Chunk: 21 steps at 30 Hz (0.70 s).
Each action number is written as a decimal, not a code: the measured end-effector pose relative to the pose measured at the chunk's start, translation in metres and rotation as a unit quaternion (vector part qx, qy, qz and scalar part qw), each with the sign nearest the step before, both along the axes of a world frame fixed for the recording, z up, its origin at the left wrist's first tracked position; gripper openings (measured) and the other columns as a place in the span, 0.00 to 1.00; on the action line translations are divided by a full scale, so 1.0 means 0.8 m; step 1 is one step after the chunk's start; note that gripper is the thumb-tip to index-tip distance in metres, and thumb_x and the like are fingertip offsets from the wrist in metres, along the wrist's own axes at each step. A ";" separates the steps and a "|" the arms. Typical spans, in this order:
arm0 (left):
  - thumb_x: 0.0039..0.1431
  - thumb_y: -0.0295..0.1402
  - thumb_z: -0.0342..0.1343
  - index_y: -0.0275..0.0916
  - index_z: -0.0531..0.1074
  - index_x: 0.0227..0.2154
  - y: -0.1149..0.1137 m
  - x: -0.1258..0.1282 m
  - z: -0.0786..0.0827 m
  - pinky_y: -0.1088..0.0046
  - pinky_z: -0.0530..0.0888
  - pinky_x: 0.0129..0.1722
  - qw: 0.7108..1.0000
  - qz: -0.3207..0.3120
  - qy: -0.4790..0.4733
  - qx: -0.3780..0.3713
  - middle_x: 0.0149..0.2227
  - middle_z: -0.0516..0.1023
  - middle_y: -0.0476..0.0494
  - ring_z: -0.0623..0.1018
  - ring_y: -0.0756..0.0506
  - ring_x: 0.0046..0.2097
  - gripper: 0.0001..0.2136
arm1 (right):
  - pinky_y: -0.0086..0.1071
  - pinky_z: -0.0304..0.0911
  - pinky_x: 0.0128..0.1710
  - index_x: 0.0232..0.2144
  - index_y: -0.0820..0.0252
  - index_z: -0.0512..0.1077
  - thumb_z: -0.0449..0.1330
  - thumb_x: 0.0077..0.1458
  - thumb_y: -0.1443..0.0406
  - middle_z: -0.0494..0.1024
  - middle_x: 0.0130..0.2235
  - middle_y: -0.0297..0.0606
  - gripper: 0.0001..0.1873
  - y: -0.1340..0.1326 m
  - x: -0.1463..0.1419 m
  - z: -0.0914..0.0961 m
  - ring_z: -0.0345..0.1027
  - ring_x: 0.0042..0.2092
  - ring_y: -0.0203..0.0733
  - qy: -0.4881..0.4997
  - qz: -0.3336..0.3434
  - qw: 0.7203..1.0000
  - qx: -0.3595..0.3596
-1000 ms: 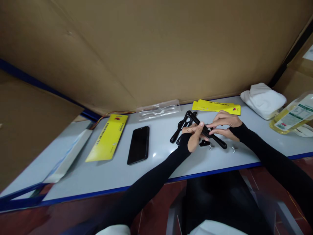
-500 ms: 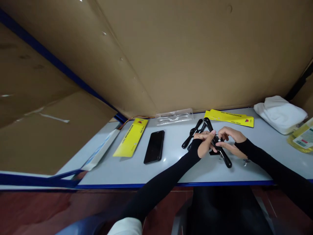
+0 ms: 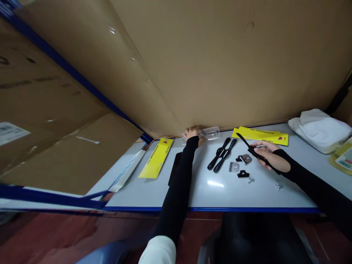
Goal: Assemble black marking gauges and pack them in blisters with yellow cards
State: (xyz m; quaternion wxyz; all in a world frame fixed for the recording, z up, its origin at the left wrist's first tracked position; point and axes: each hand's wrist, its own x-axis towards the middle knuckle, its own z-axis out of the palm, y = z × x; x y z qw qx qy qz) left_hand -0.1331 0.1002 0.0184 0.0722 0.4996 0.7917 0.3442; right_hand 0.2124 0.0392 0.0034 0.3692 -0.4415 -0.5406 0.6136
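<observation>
My left hand (image 3: 191, 132) reaches to the back of the table and rests on the clear plastic blister pack (image 3: 210, 132) by the cardboard wall; its fingers curl over the pack's left end. My right hand (image 3: 268, 157) is closed on a long black handle piece (image 3: 249, 146) held just above the table. Two more black handles (image 3: 222, 154) lie side by side in the middle. Small metal plates (image 3: 238, 163), a black clip (image 3: 243, 173) and wing screws (image 3: 278, 186) lie between the hands. My left forearm covers most of a black phone (image 3: 173, 167).
Yellow packaging cards lie at the left (image 3: 157, 157) and at the back right (image 3: 261, 135). A folded white cloth (image 3: 320, 129) and a bottle of yellow liquid (image 3: 342, 156) sit at the far right. Cardboard sheets wall the table (image 3: 214, 192) behind and on the left.
My left hand let go of the black handle and reached back to the clear blister pack. My right hand keeps one handle; small metal parts now lie exposed on the table.
</observation>
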 end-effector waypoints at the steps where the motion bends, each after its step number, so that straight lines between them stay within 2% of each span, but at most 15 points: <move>1: 0.54 0.26 0.63 0.38 0.81 0.48 0.003 -0.008 -0.006 0.42 0.51 0.70 0.999 0.020 0.036 -0.026 0.64 0.74 0.27 0.61 0.25 0.71 0.18 | 0.25 0.50 0.10 0.47 0.60 0.72 0.71 0.53 0.52 0.72 0.25 0.30 0.25 -0.002 -0.002 0.000 0.58 0.18 0.30 -0.007 0.003 1.000 0.004; 3: 0.59 0.29 0.60 0.34 0.81 0.50 0.006 -0.019 -0.016 0.42 0.54 0.68 0.993 0.051 0.086 -0.062 0.61 0.76 0.23 0.64 0.24 0.69 0.17 | 0.24 0.51 0.10 0.47 0.59 0.73 0.71 0.54 0.54 0.73 0.26 0.30 0.24 -0.005 -0.004 -0.001 0.59 0.18 0.31 -0.017 0.008 1.000 0.014; 6: 0.64 0.31 0.54 0.34 0.81 0.52 0.007 -0.025 -0.017 0.48 0.59 0.65 0.983 0.073 0.139 -0.099 0.57 0.79 0.24 0.72 0.27 0.64 0.17 | 0.24 0.52 0.10 0.47 0.59 0.73 0.71 0.56 0.56 0.73 0.27 0.31 0.21 -0.006 -0.006 -0.004 0.59 0.18 0.30 -0.024 0.007 0.999 0.021; 10: 0.66 0.30 0.51 0.37 0.81 0.52 0.003 -0.027 0.000 0.54 0.63 0.63 0.979 0.057 0.173 -0.095 0.58 0.81 0.30 0.76 0.33 0.62 0.17 | 0.24 0.52 0.09 0.45 0.59 0.73 0.71 0.56 0.56 0.75 0.28 0.33 0.19 -0.002 -0.006 -0.011 0.60 0.18 0.30 -0.013 -0.003 1.000 0.024; 13: 0.65 0.33 0.54 0.38 0.81 0.48 -0.009 -0.025 0.016 0.57 0.66 0.63 0.981 0.039 0.180 -0.059 0.58 0.82 0.34 0.78 0.36 0.61 0.14 | 0.24 0.52 0.08 0.45 0.58 0.73 0.72 0.55 0.56 0.75 0.28 0.33 0.21 0.003 -0.005 -0.017 0.61 0.18 0.30 -0.001 -0.007 0.999 0.035; 15: 0.63 0.35 0.58 0.38 0.79 0.45 -0.021 -0.018 0.023 0.58 0.72 0.58 0.991 0.022 0.131 0.004 0.53 0.84 0.34 0.82 0.37 0.55 0.11 | 0.24 0.54 0.08 0.46 0.59 0.73 0.73 0.54 0.54 0.75 0.29 0.33 0.24 0.005 -0.004 -0.019 0.62 0.18 0.30 0.006 -0.012 0.999 0.052; 17: 0.60 0.38 0.61 0.39 0.75 0.41 -0.035 -0.006 0.024 0.62 0.77 0.50 0.994 -0.005 0.025 0.102 0.49 0.85 0.35 0.84 0.39 0.49 0.10 | 0.24 0.57 0.09 0.49 0.60 0.73 0.74 0.52 0.52 0.76 0.32 0.35 0.28 0.006 -0.004 -0.018 0.64 0.19 0.30 0.020 -0.023 0.997 0.072; 19: 0.57 0.40 0.63 0.41 0.69 0.38 -0.047 0.013 0.018 0.65 0.80 0.43 0.973 -0.050 -0.115 0.193 0.48 0.85 0.37 0.85 0.41 0.45 0.12 | 0.25 0.59 0.11 0.51 0.62 0.72 0.75 0.50 0.51 0.76 0.36 0.38 0.33 0.004 -0.004 -0.014 0.67 0.21 0.31 0.045 -0.034 0.994 0.092; 21: 0.54 0.43 0.65 0.43 0.64 0.36 -0.055 0.036 0.007 0.66 0.81 0.38 0.925 -0.110 -0.274 0.238 0.46 0.84 0.39 0.85 0.42 0.42 0.16 | 0.26 0.62 0.12 0.52 0.62 0.72 0.77 0.48 0.50 0.75 0.39 0.39 0.36 0.001 -0.004 -0.006 0.70 0.24 0.33 0.075 -0.039 0.991 0.107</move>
